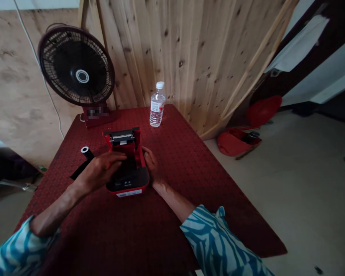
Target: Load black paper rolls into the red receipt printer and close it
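Red-and-black machine point(128, 180) under the fingers, lid up, on the table point(117, 234)! Left hand point(102, 170) arches over its open bay, fingers curled; whether they pinch anything, I can't tell from here. Right hand point(151, 163) lies cupped against the right side, forearm slanting in. Near the left knuckles, a small roll point(87, 153); farther back, a bottle point(157, 107) and fan point(77, 69).

Looks like a simple room in a home or small workplace, hard to say which. Has a knotty plank wall point(166, 57), a red patterned table point(172, 237) with a fan point(82, 76) and a bottle point(157, 108), and a greyish floor point(293, 165).
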{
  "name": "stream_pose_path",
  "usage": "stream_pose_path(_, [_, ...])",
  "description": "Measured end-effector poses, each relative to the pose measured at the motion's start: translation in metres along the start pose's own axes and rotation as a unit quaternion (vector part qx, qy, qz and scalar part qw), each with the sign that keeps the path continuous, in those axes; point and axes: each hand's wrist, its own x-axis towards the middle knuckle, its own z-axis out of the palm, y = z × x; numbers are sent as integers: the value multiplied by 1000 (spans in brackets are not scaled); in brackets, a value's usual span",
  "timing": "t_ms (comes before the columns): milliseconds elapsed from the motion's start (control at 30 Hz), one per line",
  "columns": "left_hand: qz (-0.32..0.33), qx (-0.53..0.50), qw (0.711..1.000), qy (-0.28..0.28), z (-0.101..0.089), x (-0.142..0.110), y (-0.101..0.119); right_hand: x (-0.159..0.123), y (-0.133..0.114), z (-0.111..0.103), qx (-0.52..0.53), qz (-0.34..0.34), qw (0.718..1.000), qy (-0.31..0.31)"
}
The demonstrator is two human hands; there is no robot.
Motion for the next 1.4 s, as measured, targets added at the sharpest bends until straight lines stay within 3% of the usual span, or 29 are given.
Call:
stream_pose_path(100, [-25,183,977,-111,8,31,10,1,1,-1,2,-1,1000,-3])
stream_pose_path(167, [-48,249,958,-135,13,45,12,1,1,-1,4,-3,1000,-5])
stream_pose_path(433, [-12,288,942,-169,13,57,12,2,-3,-1,7,-25,1000,-6])
stream_pose_path(633, [10,262,955,-139,2,39,24,3,0,-1,4,-24,1000,-11])
stream_pose_path(733, [41,205,975,-79,-17,18,30,3,0,-1,3,-23,1000,-11])
stream_pose_path(800, [50,181,982,-8,-35,7,29,2,-1,-2,2,-18,1000,-12])
stream_pose_path(933, [-7,193,973,129,-72,4,11,2,0,-2,7,-7,1000,-4])
stream_pose_path(1067, [-156,181,962,133,-87,30,-26,2,2,-1,20,4,1000,0])
stream_pose_path(1233, [-172,186,964,85,-67,67,-67,3,0,-3,11,0,1000,-5])
stream_pose_path(1400, [-179,174,967,55,-42,81,-92,3,1,-4,4,-2,1000,-2])
